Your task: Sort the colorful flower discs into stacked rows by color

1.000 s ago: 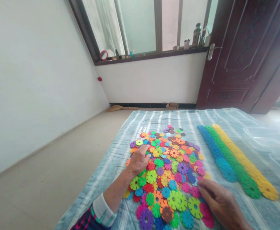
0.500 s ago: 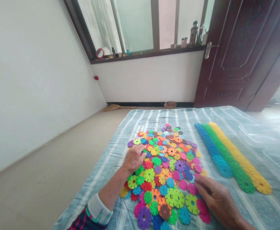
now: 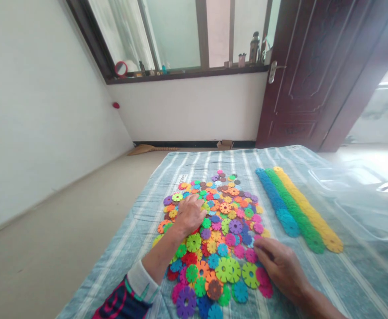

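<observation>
A spread-out pile of notched plastic discs [image 3: 194, 243] in many colours lies on the striped cloth. My left hand [image 3: 190, 215] rests over the pile's left upper part, fingers stretched forward and the thumb apart, touching discs there. At the pile's right edge, beside several pink discs [image 3: 263, 275], my right hand [image 3: 282, 266] has its fingers drawn together; whatever they may hold is hidden. Farther right, overlapping discs form three long rows: a blue row [image 3: 272, 197], a green row [image 3: 291, 210] and a yellow row [image 3: 305, 204].
Clear plastic containers [image 3: 346, 177] stand on the right side of the striped cloth [image 3: 140, 221]. A broom [image 3: 147, 149] and a small cardboard box [image 3: 225, 144] lie on the floor by the wall. A dark red door [image 3: 300, 79] is at the back right.
The view has turned to the right, so everything appears farther left. My left hand has moved right across the discs. My right hand stays by the pile's right edge.
</observation>
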`<state>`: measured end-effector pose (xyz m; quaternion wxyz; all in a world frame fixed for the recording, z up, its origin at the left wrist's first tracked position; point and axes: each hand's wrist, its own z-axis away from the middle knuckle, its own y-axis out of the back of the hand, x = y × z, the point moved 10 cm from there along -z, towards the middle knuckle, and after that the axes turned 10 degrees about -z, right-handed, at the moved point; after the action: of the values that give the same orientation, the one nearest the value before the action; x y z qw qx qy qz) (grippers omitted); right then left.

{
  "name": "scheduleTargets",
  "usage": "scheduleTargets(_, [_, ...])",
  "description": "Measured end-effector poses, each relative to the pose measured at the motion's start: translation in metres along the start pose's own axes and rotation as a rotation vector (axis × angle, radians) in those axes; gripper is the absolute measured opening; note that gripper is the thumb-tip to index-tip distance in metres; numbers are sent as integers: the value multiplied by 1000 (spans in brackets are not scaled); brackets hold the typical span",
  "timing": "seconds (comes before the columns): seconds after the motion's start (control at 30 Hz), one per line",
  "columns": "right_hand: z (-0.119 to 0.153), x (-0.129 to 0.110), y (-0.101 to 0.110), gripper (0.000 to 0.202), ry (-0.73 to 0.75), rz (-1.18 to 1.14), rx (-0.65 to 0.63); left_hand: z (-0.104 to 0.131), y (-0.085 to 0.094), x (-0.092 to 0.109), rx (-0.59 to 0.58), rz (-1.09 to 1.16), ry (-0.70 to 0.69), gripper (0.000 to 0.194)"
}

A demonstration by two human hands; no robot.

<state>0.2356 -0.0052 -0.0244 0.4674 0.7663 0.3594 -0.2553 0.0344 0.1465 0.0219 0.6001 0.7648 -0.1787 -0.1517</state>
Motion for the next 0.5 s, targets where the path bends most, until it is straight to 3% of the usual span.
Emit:
scheduleTargets(0.27, [-9, -6, -1, 19, 3, 16, 4, -9, 7, -18, 15, 281, 113, 11])
scheduleTargets(0.5, [-11, -7, 0, 18, 7, 33, 5, -8, -2, -26, -116, 673, 264, 13])
